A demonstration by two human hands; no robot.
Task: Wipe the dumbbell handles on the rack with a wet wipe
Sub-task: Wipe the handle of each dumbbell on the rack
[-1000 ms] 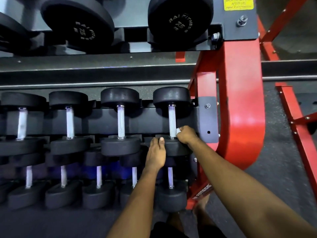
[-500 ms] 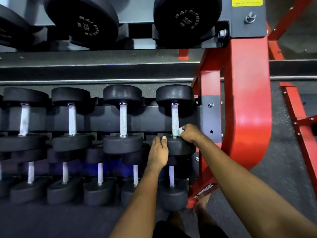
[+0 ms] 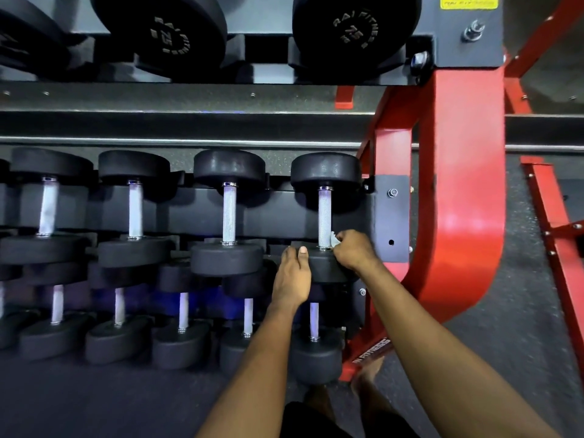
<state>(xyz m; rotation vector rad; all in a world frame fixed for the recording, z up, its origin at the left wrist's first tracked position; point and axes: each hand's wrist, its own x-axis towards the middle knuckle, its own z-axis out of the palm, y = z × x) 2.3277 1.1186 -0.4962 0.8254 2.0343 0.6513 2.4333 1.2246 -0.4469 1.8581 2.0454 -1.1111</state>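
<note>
While the right hand (image 3: 352, 249) is keeping its fingers curled shut on a small white wipe (image 3: 333, 239), it is pressing that wipe against the near end of the handle (image 3: 324, 216) on the end dumbbell of the middle row. Compared with a second ago, this grip is sitting at almost the same spot on the handle, so the rubbing seems to be staying at the lower end; the bare metal stretching away beyond the grip probably remains to be done. The left hand (image 3: 292, 278) is still lying flat, fingers loosely spread, on the dumbbell's near head (image 3: 325, 267), just to the left of the wipe, holding nothing and apparently steadying the weight. Other handles are waiting further left of both hands, and a lower row is sitting beneath the wrists. Above, two big plates are reading "RAI FITNESS" and "75" (image 3: 352, 28). A yellow sticker (image 3: 469, 1) is too blurred to read, and white lettering ending in "FITNESS" is showing on the red rack (image 3: 458, 216) foot, below the right forearm.
</note>
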